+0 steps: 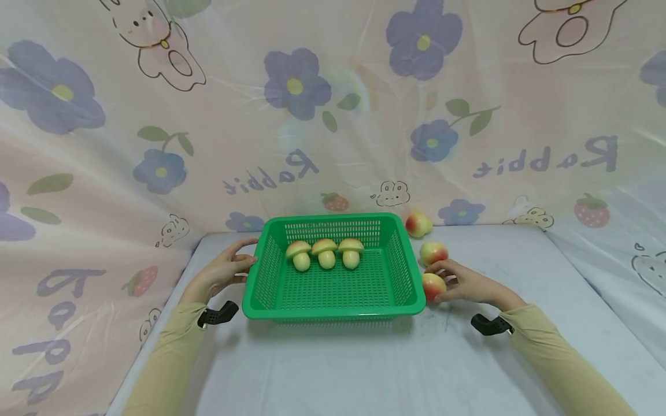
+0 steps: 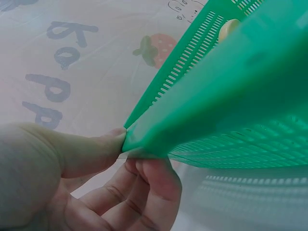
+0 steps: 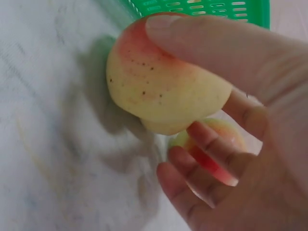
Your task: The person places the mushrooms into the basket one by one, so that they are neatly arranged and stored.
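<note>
Left hand (image 1: 225,270) pinches the green basket (image 1: 333,314); right hand (image 1: 465,283) grips the near mushroom (image 1: 432,285), which could roll if pinched loosely.

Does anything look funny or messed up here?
Yes: the word "Rabbit" on the cloth behind the green basket runs backward, with its R at the right end. Nothing looks spilled, and the three mushrooms in the basket sit in a neat row.

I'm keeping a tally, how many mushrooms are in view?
6. Inside the green basket, in a row: left one, middle one, right one. Right of it: near one, in the right hand; next one; far one. The basket may hide more.
</note>
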`<action>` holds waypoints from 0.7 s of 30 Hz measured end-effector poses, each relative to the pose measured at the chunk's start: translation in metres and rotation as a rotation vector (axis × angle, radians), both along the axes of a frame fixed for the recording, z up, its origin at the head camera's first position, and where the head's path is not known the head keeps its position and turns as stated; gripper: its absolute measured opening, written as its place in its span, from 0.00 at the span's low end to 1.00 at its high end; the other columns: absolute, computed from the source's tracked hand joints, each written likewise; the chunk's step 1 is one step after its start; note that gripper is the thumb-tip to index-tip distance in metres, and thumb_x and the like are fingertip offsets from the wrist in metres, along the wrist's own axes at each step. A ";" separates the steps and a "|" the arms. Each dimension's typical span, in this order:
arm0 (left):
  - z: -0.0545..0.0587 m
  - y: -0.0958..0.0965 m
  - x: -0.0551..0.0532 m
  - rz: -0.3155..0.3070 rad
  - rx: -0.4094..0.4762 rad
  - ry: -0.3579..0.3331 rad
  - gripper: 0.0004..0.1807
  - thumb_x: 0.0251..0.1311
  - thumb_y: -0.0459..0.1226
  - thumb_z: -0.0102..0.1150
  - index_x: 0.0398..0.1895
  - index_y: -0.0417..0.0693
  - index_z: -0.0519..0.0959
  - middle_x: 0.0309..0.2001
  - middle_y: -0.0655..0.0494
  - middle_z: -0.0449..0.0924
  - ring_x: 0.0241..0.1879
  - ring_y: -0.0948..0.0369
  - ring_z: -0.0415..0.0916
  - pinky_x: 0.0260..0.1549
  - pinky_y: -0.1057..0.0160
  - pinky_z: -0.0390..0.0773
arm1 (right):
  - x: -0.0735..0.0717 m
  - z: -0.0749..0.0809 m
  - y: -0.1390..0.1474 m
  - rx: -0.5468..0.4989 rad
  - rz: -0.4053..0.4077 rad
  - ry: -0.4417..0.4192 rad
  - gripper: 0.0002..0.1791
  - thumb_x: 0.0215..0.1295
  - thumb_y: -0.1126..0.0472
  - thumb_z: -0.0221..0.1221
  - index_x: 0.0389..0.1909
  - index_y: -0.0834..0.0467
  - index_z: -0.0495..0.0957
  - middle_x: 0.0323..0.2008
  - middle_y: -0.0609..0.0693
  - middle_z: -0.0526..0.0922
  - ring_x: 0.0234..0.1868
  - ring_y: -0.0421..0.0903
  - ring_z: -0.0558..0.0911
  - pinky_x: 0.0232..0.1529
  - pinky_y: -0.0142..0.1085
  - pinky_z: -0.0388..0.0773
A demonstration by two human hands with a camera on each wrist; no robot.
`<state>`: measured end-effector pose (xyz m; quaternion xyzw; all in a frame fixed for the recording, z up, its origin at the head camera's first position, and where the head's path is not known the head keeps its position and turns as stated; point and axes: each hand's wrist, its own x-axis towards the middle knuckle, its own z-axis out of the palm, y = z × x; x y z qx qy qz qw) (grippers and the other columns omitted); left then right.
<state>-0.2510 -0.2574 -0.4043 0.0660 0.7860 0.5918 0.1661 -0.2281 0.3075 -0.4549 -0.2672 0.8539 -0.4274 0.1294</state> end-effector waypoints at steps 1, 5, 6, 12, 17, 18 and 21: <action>0.000 0.000 0.000 0.003 0.000 -0.003 0.35 0.70 0.38 0.53 0.75 0.57 0.50 0.41 0.49 0.78 0.35 0.56 0.78 0.33 0.61 0.80 | 0.000 0.000 0.000 -0.003 -0.007 -0.012 0.32 0.54 0.59 0.71 0.57 0.60 0.68 0.55 0.56 0.70 0.57 0.60 0.69 0.56 0.47 0.71; 0.000 0.000 -0.001 0.004 -0.001 -0.011 0.35 0.70 0.38 0.52 0.75 0.57 0.50 0.41 0.49 0.77 0.35 0.57 0.78 0.33 0.61 0.80 | -0.001 -0.001 0.000 -0.010 -0.019 -0.047 0.32 0.54 0.58 0.71 0.57 0.58 0.68 0.58 0.56 0.70 0.62 0.61 0.66 0.59 0.53 0.67; 0.000 0.000 -0.001 0.007 0.000 -0.012 0.35 0.70 0.38 0.52 0.75 0.57 0.50 0.41 0.49 0.77 0.35 0.57 0.78 0.32 0.62 0.80 | -0.002 -0.002 0.000 -0.011 -0.016 -0.052 0.31 0.54 0.58 0.71 0.57 0.58 0.68 0.58 0.56 0.70 0.63 0.62 0.65 0.59 0.54 0.66; 0.002 0.001 0.000 -0.003 0.006 -0.004 0.36 0.70 0.37 0.52 0.76 0.52 0.48 0.40 0.49 0.78 0.34 0.57 0.78 0.33 0.61 0.80 | -0.001 0.000 0.000 -0.023 0.037 -0.028 0.32 0.56 0.59 0.69 0.60 0.62 0.67 0.60 0.61 0.70 0.63 0.63 0.65 0.60 0.60 0.62; 0.002 0.001 -0.001 -0.008 0.011 -0.002 0.36 0.70 0.36 0.51 0.76 0.51 0.47 0.40 0.49 0.77 0.35 0.58 0.78 0.33 0.61 0.80 | -0.001 0.002 0.003 -0.018 0.092 0.000 0.33 0.59 0.63 0.66 0.64 0.64 0.65 0.62 0.59 0.69 0.63 0.58 0.67 0.61 0.61 0.60; 0.002 0.001 -0.001 -0.009 0.010 -0.002 0.36 0.71 0.36 0.51 0.76 0.51 0.46 0.41 0.48 0.77 0.35 0.58 0.78 0.33 0.61 0.80 | -0.001 0.002 0.003 -0.014 0.100 0.006 0.33 0.59 0.64 0.66 0.64 0.64 0.65 0.61 0.57 0.70 0.62 0.55 0.67 0.61 0.60 0.60; 0.001 0.001 -0.001 -0.007 0.006 -0.003 0.36 0.70 0.36 0.51 0.76 0.51 0.46 0.41 0.48 0.78 0.35 0.58 0.78 0.33 0.61 0.80 | -0.001 0.003 0.004 -0.007 0.110 0.025 0.32 0.59 0.64 0.66 0.64 0.62 0.67 0.60 0.54 0.72 0.61 0.48 0.69 0.61 0.60 0.60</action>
